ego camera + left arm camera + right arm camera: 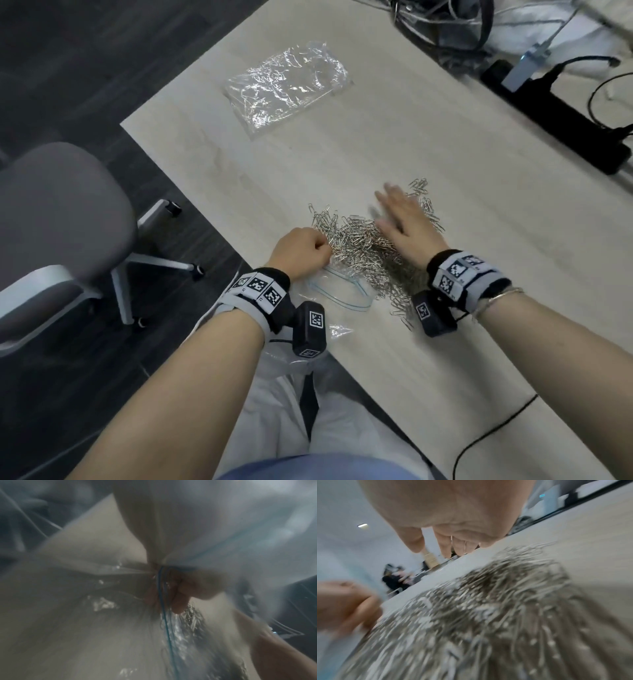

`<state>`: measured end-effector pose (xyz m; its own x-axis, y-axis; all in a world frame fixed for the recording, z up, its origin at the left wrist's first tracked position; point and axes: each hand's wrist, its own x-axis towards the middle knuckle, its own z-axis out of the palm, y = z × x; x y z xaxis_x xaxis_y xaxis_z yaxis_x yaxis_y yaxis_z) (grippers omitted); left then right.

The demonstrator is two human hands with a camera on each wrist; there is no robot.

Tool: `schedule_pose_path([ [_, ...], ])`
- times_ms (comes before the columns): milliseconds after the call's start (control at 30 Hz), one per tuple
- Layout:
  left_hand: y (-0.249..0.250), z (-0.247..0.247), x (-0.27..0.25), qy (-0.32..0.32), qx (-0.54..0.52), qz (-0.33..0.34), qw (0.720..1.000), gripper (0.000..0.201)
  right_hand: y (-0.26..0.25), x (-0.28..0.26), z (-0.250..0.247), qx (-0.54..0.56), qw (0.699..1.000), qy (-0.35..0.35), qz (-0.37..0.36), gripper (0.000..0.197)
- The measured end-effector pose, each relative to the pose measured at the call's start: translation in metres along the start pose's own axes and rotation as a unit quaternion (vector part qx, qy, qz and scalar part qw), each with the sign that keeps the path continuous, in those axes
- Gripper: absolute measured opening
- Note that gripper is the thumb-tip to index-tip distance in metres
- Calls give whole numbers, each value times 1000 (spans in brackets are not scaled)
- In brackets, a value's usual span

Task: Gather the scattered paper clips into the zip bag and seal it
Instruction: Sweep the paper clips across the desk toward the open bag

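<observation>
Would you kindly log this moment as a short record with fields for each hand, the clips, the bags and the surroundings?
left hand: pinches the blue-zip rim of the zip bag, mouth held open at the table edge
right hand: fingers spread flat over the paper clips, blurred
paper clips: heaped on the table at the bag's mouth
second clear bag: lies flat, farther away
surroundings: office chair left, power strip far right

Two hands (301, 251) (406, 219), two clear plastic bags (286, 89) (342, 291), one uncountable paper-clip heap (363, 243), one chair (58, 219).
</observation>
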<state>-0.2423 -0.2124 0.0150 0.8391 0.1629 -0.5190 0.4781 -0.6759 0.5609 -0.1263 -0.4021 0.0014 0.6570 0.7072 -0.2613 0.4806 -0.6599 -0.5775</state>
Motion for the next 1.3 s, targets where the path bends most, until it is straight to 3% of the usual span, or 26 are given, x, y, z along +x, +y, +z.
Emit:
schedule_pose_path([
  [100,-2,1,-2,1,-8,1,1000,23,27,4,-14,18,993,39,107,57],
  [200,-3,4,-2,0,-17,2,1000,28,45,12,-20,35,986,27,163,58],
  [433,-4,7,-2,13,-15,6,1000,36,17,-1,8,-54,996,-28,64,58],
  [667,-4,11,-9,21,-20,7,1000,38,-8,-24,34,-36,998,-56,16,56],
  [833,-3,11,-10,26,-34,11,999,35,1,-20,13,-6,996,35,79,56],
  [1067,-14,11,-11,1,-30,36,999,27,12,29,-7,14,985,13,172,58],
  [1300,-30,-1,-13,-29,-18,57,998,23,-30,43,20,-26,994,-54,94,60],
])
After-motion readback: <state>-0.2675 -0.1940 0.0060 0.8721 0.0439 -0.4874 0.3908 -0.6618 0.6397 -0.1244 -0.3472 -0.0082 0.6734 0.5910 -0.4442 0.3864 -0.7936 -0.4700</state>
